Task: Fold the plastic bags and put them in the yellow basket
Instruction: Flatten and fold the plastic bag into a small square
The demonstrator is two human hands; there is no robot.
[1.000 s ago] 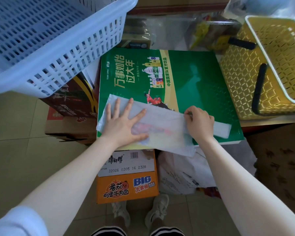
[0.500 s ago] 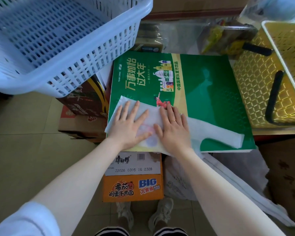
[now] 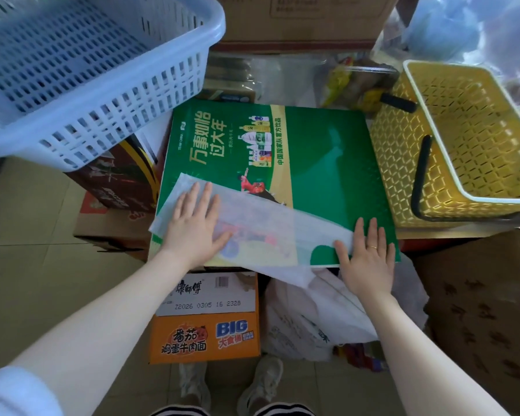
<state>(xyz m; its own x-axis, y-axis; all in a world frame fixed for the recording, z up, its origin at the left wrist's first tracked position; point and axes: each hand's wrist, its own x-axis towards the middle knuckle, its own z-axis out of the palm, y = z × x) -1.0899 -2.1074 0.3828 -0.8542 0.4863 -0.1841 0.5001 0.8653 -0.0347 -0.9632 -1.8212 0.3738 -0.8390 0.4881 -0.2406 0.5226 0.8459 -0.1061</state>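
Glossy green board (image 3: 327, 163) bears translucent plastic bag (image 3: 270, 226), flattened.

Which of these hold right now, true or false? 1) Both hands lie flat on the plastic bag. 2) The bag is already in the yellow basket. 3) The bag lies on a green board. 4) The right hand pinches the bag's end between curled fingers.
1) True: the left hand and the right hand press the plastic bag with straight fingers.
2) False: the bag is outside the yellow basket, which stands to the right.
3) True: it lies across the near part of the green board.
4) False: the right hand's fingers are straight, flat on the bag's right end.
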